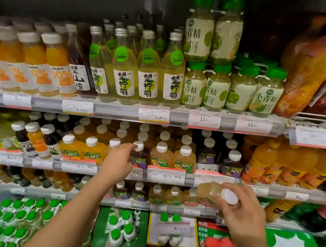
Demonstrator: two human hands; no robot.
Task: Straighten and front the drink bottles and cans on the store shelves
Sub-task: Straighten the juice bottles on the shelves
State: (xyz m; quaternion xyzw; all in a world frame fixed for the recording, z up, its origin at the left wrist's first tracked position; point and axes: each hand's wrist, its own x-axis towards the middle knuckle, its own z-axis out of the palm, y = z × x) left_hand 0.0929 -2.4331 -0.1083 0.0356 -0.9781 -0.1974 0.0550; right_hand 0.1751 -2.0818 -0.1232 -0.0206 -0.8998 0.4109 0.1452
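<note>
Left hand (120, 160) hides dark bottle (141, 158) label; price tags (154, 115) blurred; top shelf cut off.

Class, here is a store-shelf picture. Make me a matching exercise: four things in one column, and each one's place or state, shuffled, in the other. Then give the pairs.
Things
1. left hand
2. right hand
3. pale juice bottle
4. tall lemon bottles

Places or states
A. standing on the upper shelf
B. reaching to a dark bottle's white cap
C. tilted, off the shelf
D. gripping a bottle near its cap

Pairs: 1-B, 2-D, 3-C, 4-A
</note>
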